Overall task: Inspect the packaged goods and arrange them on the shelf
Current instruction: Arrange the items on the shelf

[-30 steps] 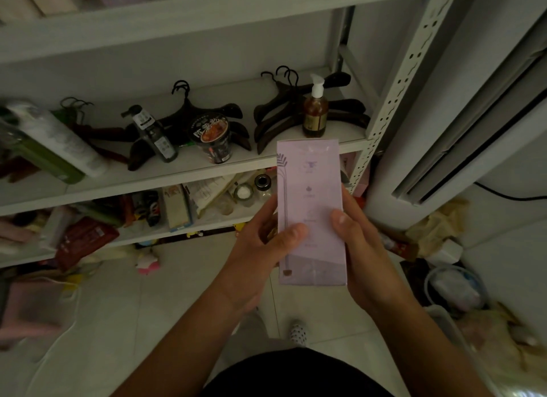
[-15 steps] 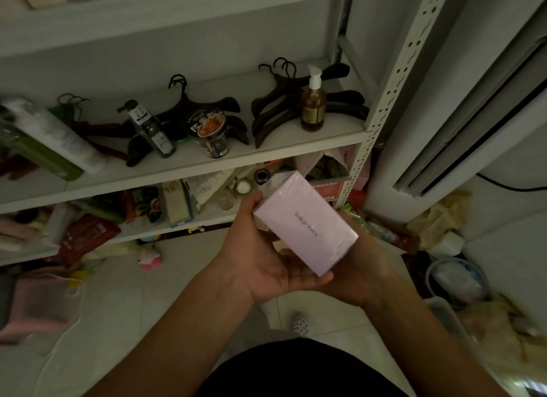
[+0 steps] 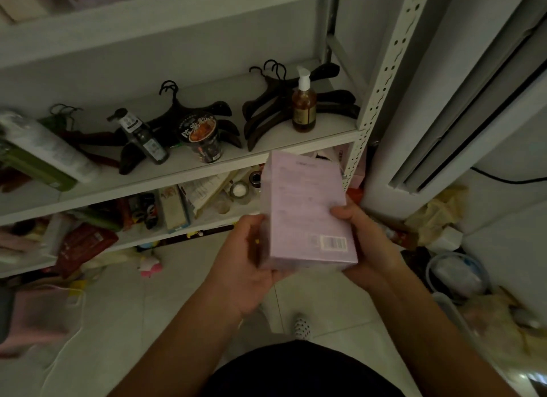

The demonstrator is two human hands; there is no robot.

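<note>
Centre frame, left hand (image 3: 248,257) cups the pink box (image 3: 307,210) at its lower-left edge; right hand (image 3: 367,248) grips the right edge, thumb on the printed face. Prob. light, stiff card w/ slick wrap: hold by opposite long edges. Beyond, upper centre: the shelf (image 3: 337,128).

Three piles of clothes hangers lie on the middle shelf (image 3: 325,131): a dark pile (image 3: 263,121) near its right end, a black pile (image 3: 177,111) at mid-length, and a reddish pile (image 3: 88,139) toward the left. On the tiled floor (image 3: 183,302) a small pink toy (image 3: 151,267) sits just before the lowest board, with a pink bag (image 3: 38,313) at the left edge. A tall white unit (image 3: 473,86) stands right, a crumpled yellowish bag (image 3: 438,213) and a white box (image 3: 448,238) at its foot
</note>
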